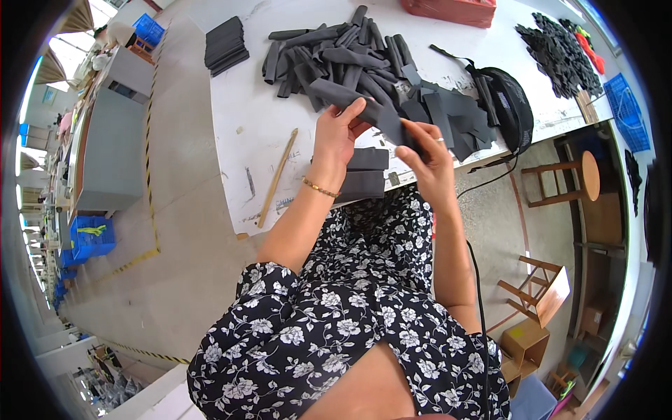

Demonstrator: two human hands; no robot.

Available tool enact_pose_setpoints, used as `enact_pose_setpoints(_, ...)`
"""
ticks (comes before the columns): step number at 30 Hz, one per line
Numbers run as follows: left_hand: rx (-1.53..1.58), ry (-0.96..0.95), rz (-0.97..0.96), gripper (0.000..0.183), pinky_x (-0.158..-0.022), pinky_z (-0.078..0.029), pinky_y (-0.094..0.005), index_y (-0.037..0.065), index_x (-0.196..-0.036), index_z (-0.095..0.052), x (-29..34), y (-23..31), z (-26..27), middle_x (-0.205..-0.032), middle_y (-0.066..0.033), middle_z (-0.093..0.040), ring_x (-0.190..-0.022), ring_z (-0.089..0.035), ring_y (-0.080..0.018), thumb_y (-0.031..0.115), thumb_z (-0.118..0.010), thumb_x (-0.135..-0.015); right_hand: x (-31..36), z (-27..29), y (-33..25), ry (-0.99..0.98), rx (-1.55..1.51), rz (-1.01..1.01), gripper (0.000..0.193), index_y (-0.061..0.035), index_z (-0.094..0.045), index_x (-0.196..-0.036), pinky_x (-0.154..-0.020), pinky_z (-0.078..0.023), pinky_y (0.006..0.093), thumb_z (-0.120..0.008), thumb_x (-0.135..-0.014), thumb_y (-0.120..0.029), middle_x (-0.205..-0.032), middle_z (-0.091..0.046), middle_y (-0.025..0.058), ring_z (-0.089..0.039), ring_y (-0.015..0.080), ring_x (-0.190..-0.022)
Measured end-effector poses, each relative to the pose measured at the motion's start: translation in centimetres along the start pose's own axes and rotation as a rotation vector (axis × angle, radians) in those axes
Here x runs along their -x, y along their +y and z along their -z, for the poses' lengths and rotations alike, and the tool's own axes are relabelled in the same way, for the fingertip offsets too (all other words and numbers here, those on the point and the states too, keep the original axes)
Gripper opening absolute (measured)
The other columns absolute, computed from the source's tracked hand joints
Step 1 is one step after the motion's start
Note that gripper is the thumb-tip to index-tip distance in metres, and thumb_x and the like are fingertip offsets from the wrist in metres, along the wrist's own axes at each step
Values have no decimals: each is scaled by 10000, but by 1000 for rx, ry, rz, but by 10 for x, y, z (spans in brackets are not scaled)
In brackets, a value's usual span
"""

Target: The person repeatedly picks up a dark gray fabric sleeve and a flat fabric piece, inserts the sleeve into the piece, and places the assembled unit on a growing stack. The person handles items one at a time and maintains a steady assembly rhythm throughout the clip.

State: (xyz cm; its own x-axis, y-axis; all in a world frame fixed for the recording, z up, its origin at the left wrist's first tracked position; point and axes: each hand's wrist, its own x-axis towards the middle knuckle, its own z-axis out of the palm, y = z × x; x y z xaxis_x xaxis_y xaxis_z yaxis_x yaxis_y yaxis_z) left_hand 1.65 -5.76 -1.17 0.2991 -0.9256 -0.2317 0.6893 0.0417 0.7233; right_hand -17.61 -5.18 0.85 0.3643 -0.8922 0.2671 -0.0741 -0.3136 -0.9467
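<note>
My left hand [339, 133] pinches a dark grey fabric strip [374, 112] between thumb and fingers, and the strip looks folded or tube-like. At its right end my right hand [430, 157] is closed on the same piece, thumb towards me. The strip is held above the white table [245, 133]; part of it is hidden behind my fingers. Beneath my hands, at the near edge, lie flat dark fabric pieces [367, 159]. Just beyond the strip is a heap of rolled or folded dark grey pieces [336, 59]. Flat dark pieces [458, 122] spread out to its right.
A neat dark stack [225, 45] sits far left; a wooden stick [278, 175] lies nearer. To the right are a black mesh bag [511, 101] and a dark pile [556, 56]. A red package [455, 10] is at the back. Wooden stools [539, 290] stand on the floor at right.
</note>
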Motion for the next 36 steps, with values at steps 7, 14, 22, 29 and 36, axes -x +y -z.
enact_pose_setpoints(7,176,-165,49,301,-899,-548,-420,68,-1231,-565,2,-4,15,-1091,-79,-651,-1059,-647,-255,74,-623,-935,-6,-2,-11,-3,101,149,431,-35,-642,-1221,-914,-453,306,-761,-817,-130,-1259,-503,109,-538,196,-1045)
enact_pose_setpoints(14,267,-330,-1,380,-1078,-426,-507,9,-1284,-530,12,-4,22,-1316,-222,-540,-1289,-477,-391,153,-599,-939,-6,-25,-9,-96,351,337,493,10,-618,-1183,-889,-478,405,-789,-738,-117,-1275,-560,97,-554,302,-1028)
enact_pose_setpoints(22,158,-179,131,316,-1005,-487,-471,-8,-1211,-559,16,3,21,-1221,-185,-613,-1154,-596,-339,118,-593,-924,1,-26,-4,-95,580,462,505,-6,-626,-1182,-890,-481,413,-787,-710,-86,-1232,-558,104,-552,315,-1039)
enact_pose_setpoints(29,159,-21,78,180,-887,-580,-416,-25,-1085,-606,9,13,30,-1047,-162,-683,-959,-688,-262,82,-582,-943,7,8,-11,-25,394,195,475,-34,-649,-1206,-787,-494,318,-798,-758,-83,-1111,-539,107,-580,223,-927)
enact_pose_setpoints(36,205,-4,76,157,-837,-608,-405,-15,-1026,-621,2,19,37,-1011,-147,-688,-947,-686,-257,118,-625,-942,-4,13,-16,43,444,241,251,-48,-720,-1044,-679,-484,346,-748,-795,-57,-944,-581,83,-578,232,-838)
